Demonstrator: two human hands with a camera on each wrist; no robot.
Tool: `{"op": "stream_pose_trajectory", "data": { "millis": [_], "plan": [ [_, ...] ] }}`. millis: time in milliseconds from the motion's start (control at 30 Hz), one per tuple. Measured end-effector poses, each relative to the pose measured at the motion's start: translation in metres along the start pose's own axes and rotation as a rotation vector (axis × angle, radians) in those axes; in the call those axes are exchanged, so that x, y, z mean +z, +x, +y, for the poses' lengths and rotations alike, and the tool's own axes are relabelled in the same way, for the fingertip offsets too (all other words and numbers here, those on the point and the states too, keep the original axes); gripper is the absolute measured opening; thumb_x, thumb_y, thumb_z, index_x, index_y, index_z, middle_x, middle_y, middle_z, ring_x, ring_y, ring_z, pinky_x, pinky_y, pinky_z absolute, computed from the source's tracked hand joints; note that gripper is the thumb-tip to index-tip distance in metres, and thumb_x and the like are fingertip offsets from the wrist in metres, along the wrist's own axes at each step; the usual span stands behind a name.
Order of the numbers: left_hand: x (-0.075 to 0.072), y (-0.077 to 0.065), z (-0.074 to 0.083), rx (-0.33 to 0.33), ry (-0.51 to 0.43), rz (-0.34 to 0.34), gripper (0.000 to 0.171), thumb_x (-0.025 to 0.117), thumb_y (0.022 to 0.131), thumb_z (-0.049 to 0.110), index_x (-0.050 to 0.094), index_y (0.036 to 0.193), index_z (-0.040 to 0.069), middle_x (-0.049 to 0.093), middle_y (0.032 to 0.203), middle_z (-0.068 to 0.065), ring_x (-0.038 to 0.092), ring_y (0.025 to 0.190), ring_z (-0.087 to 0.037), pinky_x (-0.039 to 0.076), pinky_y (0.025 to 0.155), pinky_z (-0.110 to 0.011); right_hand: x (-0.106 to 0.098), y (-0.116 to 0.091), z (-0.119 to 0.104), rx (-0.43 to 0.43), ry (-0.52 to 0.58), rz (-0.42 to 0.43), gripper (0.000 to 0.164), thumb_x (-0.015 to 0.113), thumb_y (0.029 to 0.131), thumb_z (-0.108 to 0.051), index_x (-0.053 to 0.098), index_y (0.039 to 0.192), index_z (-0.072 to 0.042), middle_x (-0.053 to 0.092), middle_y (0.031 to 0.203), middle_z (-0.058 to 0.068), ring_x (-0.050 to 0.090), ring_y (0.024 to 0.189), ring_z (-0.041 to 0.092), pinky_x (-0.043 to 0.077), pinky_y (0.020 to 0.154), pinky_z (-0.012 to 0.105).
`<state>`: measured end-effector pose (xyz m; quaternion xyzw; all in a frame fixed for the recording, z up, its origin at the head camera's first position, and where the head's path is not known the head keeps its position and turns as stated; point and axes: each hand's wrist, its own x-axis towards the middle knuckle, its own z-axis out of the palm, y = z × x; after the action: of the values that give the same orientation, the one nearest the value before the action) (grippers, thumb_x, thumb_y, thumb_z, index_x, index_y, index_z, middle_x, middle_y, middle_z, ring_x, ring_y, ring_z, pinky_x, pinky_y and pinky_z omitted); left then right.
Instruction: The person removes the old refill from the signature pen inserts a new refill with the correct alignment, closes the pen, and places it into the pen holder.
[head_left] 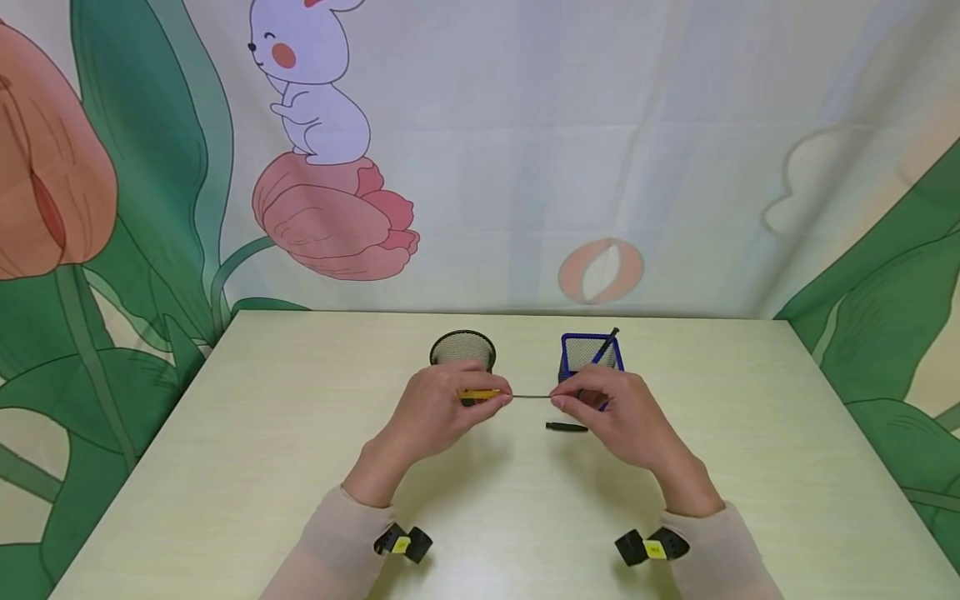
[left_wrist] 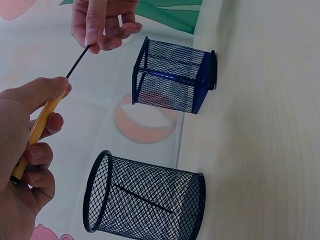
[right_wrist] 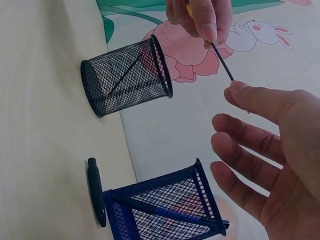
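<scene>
My left hand (head_left: 438,408) grips the yellow barrel of a pen (left_wrist: 42,120), which has a black end. From the barrel's other end sticks a thin dark pen refill (head_left: 532,397), level between the two hands in the head view. The right hand (head_left: 626,412) pinches the refill's far end between thumb and index finger; a small tip (right_wrist: 247,111) shows past them in the right wrist view. Its other fingers are spread and loosely bent. Both hands are raised above the table. How much refill lies inside the barrel is hidden.
A round black mesh pen holder (left_wrist: 145,195) stands behind the left hand. Behind the right hand is a blue-and-black square mesh holder (right_wrist: 165,200) with a blue pen (head_left: 606,346) leaning in it. A short black pen part (head_left: 566,427) lies on the table (head_left: 247,433) before it.
</scene>
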<state>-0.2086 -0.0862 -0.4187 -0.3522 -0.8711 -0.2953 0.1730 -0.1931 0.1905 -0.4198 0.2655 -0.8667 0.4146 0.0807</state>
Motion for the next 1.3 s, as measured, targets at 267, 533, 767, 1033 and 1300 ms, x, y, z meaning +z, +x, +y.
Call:
{"op": "stream_pose_trajectory", "data": {
  "millis": [267,533,767,1033,1300],
  "plan": [
    [-0.0017,0.0006,-0.0003,-0.023,-0.003,0.001,0.007,0.078,0.095,0.03,0.082,0.098,0.027,0.065,0.084,0.015,0.053,0.066,0.0,0.043,0.059,-0.019,-0.004,0.0002,0.0008,0.007,-0.002,0.019,0.006,0.077,0.095,-0.019,0.079,0.1,-0.022,0.072,0.09,-0.01,0.064,0.071,0.007,0.055,0.064,0.029],
    [-0.0029,0.0005,-0.0011,-0.043,-0.005,-0.001,0.008,0.078,0.094,0.03,0.083,0.099,0.026,0.065,0.084,0.014,0.052,0.067,-0.002,0.042,0.059,-0.02,-0.006,-0.0007,0.0018,0.028,-0.011,0.023,0.006,0.077,0.095,-0.02,0.079,0.099,-0.023,0.071,0.089,-0.011,0.063,0.07,0.008,0.054,0.063,0.028],
    [-0.0032,0.0009,-0.0024,-0.06,-0.01,-0.01,0.008,0.078,0.094,0.03,0.083,0.1,0.026,0.066,0.085,0.014,0.054,0.069,-0.003,0.043,0.061,-0.021,-0.0077,-0.001,0.003,0.041,-0.008,0.027,0.006,0.077,0.095,-0.02,0.08,0.101,-0.021,0.072,0.091,-0.011,0.065,0.072,0.008,0.055,0.065,0.028],
    [-0.0045,0.0005,-0.0032,-0.067,-0.002,-0.006,0.007,0.079,0.094,0.029,0.083,0.099,0.026,0.067,0.086,0.013,0.055,0.071,-0.004,0.044,0.062,-0.022,-0.0083,-0.0016,0.0046,0.048,-0.01,0.035,0.007,0.077,0.095,-0.02,0.08,0.101,-0.022,0.071,0.09,-0.011,0.065,0.073,0.008,0.055,0.066,0.027],
    [-0.0053,-0.0005,-0.0043,-0.068,-0.009,-0.015,0.008,0.078,0.094,0.03,0.083,0.1,0.026,0.066,0.085,0.012,0.052,0.069,-0.004,0.042,0.062,-0.022,-0.0085,-0.003,0.0058,0.03,-0.006,0.056,0.006,0.078,0.094,-0.018,0.08,0.099,-0.02,0.071,0.088,-0.011,0.066,0.073,0.006,0.055,0.066,0.026]
  ]
}}
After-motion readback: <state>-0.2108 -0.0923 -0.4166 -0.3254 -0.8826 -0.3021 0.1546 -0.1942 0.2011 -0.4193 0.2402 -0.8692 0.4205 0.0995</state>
